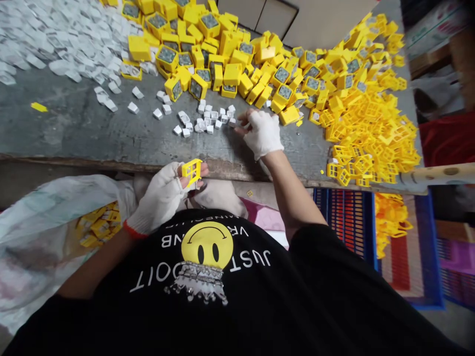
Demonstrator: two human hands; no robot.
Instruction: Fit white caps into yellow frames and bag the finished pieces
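My left hand (163, 190), in a white fingerless glove, is closed around a yellow plastic frame (192, 171) with window-like openings, just in front of the table edge. Gloved the same way, my right hand (260, 131) rests low over the table with its fingers bent together. Its fingertips are at the right end of a scatter of small white plastic pieces (208, 118); whether one is between them I cannot make out. Beyond that hand lies a pile of yellow plastic boxes (232, 74), several showing grey speckled faces.
Yellow open frames (374, 133) are heaped at the table's right. White plastic parts (74, 34) cover the far left of the grey table (67, 123). Below its edge are a plastic bag (48, 198) holding yellow boxes (100, 225), and blue crates (432, 247) at right.
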